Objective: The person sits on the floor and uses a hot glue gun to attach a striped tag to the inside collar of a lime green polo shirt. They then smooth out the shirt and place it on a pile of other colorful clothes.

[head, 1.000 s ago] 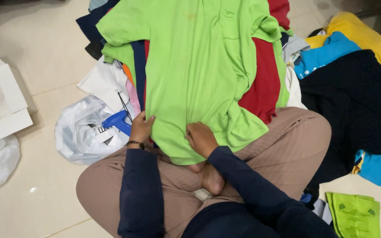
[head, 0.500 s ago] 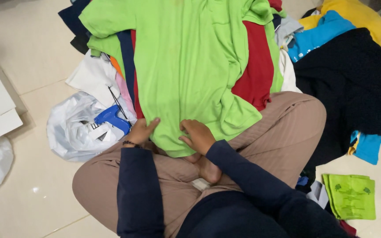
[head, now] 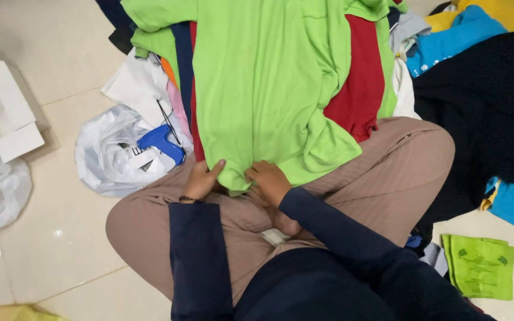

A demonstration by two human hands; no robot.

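Head view: the left hand (head: pixel 200 180) and right hand (head: pixel 269 183) both pinch the lower hem of a lime green shirt (head: pixel 269 89), fingers closed on the cloth. The shirt spreads away from the hands over a red garment (head: pixel 358 83). Just left of the left hand lies a blue tagging gun (head: pixel 160 141) on a white plastic bag (head: pixel 105 157).

My arms are covered by long dark navy sleeves, plain and unmarked, ending at the wrists. A thin dark beaded bracelet (head: pixel 190 200) sits on my left wrist, at the sleeve edge. My torso garment is the same dark navy, at 6 o'clock in the view. My trousers (head: pixel 388 172) are light brown with fine lengthwise ribbing. Both hands are bare, without rings or gloves.
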